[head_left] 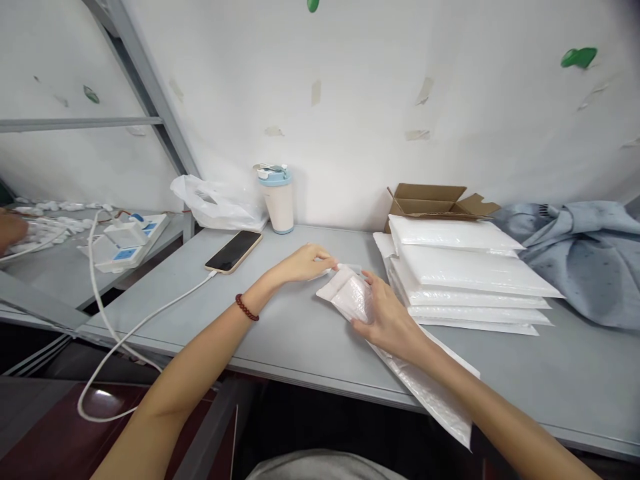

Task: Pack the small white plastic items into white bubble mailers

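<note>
A white bubble mailer [352,297] lies slantwise over the front of the grey table, its lower end sticking out past the edge. My right hand [387,317] is closed around its upper part, thumb on the near side and fingers on the far side. At the mailer's top end, my left hand [307,262] pinches with thumb and fingertips. A thin clear strip [356,268] shows at that end, running toward the left fingertips. My right forearm hides part of the mailer. A beaded bracelet [247,307] circles my left wrist.
Right of my hands rises a stack of white bubble mailers [465,270], with an open cardboard box [425,193] behind and grey-blue cloth [590,260] beside it. Leftward are a phone [233,252] on a white cable [165,312], a tumbler [278,203], a plastic bag [215,207] and a power strip [133,243].
</note>
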Motion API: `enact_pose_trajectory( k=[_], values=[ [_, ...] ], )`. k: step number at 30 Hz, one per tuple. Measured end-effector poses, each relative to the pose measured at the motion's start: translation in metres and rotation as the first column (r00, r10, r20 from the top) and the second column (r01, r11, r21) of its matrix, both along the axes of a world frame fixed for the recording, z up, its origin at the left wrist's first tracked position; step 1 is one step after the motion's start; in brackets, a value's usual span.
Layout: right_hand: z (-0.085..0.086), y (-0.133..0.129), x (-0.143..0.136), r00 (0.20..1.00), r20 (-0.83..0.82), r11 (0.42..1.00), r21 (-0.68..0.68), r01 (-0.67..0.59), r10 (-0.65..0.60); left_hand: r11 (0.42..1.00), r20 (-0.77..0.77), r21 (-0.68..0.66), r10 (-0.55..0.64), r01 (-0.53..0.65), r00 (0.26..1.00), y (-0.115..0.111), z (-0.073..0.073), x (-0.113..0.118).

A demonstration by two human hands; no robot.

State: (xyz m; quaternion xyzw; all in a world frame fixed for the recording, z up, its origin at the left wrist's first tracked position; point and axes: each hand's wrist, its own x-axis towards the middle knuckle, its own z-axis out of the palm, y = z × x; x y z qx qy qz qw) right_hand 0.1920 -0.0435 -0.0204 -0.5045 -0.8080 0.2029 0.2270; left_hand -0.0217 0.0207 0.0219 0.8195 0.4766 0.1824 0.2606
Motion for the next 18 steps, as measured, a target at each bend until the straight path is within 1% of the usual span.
enact_pose_trajectory(
  k=[2,4,6,8,10,11,12,14,16,18],
  values=[
    [0.001,-0.001,0.0,0.999,0.037,1.0,-0.015,-0.003,0.004,0.995,-0.079,0.034,0.099,-0.096,0.992,0.006,-0.008,-0.003],
    [0.002,-0.001,0.0,0.999,0.042,1.0,-0.002,-0.009,0.009,0.991,-0.159,0.016,0.13,-0.129,0.979,0.01,-0.016,-0.004],
    [0.002,-0.001,0.0,1.0,0.022,1.0,0.011,-0.017,0.017,0.988,-0.184,-0.01,0.153,-0.157,0.971,0.013,-0.019,-0.004],
    [0.003,-0.001,0.001,1.0,-0.004,1.0,0.001,-0.012,0.012,0.968,-0.112,0.0,0.249,-0.251,0.962,0.013,-0.016,-0.004],
    [0.004,0.0,0.001,1.0,-0.024,1.0,-0.02,0.003,-0.003,0.941,0.068,-0.058,0.337,-0.333,0.939,0.01,-0.007,-0.005],
    [0.004,0.0,0.001,0.999,-0.032,1.0,-0.029,0.011,-0.011,0.935,0.179,-0.116,0.351,-0.335,0.919,0.008,-0.001,-0.006],
    [0.005,0.0,0.001,0.999,-0.039,0.999,-0.035,0.017,-0.019,0.935,0.282,-0.178,0.346,-0.306,0.895,0.005,0.004,-0.007],
    [0.005,0.0,0.0,0.998,-0.052,0.999,-0.038,0.031,-0.033,0.94,0.41,-0.273,0.304,-0.202,0.86,0.001,0.013,-0.007],
    [0.006,-0.001,0.0,0.997,-0.063,0.998,-0.033,0.047,-0.049,0.931,0.425,-0.336,0.283,-0.141,0.86,-0.002,0.016,-0.007],
    [0.006,-0.001,0.0,0.995,-0.08,0.998,-0.017,0.053,-0.054,0.907,0.388,-0.402,0.293,-0.126,0.874,-0.003,0.014,-0.005]
  ],
)
